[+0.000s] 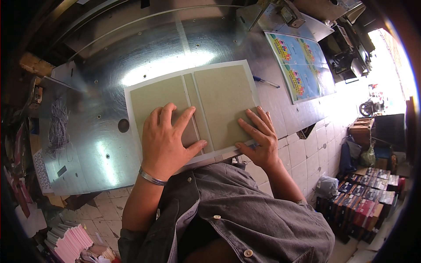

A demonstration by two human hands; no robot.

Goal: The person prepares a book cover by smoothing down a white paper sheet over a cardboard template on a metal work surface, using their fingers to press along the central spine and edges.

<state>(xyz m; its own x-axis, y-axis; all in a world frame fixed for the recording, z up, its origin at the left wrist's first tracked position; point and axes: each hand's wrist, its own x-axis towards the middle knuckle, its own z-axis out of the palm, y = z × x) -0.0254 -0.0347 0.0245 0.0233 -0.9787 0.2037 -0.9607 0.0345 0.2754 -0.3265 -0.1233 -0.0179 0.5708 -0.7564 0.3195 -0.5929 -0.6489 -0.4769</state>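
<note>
A book cover blank (226, 98) lies open on the metal table in front of me: two large grey-brown boards with a narrow spine strip (193, 103) between them, all on a white sheet whose margin shows around the edges. My left hand (168, 138) rests on the left board, fingers spread, its thumb and index finger reaching to the gap beside the spine strip. On the right board's lower right edge lies my right hand (259, 138), fingers stretched out and apart. Neither hand grips anything. A blue pen (266, 82) lies just right of the cover.
The metal table (109, 105) has a round hole (123, 126) left of the cover. A tangle of grey string (59, 125) lies at the left. Colourful printed sheets (302, 65) lie at the far right. Stacked books (357, 197) and a pink paper pile (72, 241) stand on the floor.
</note>
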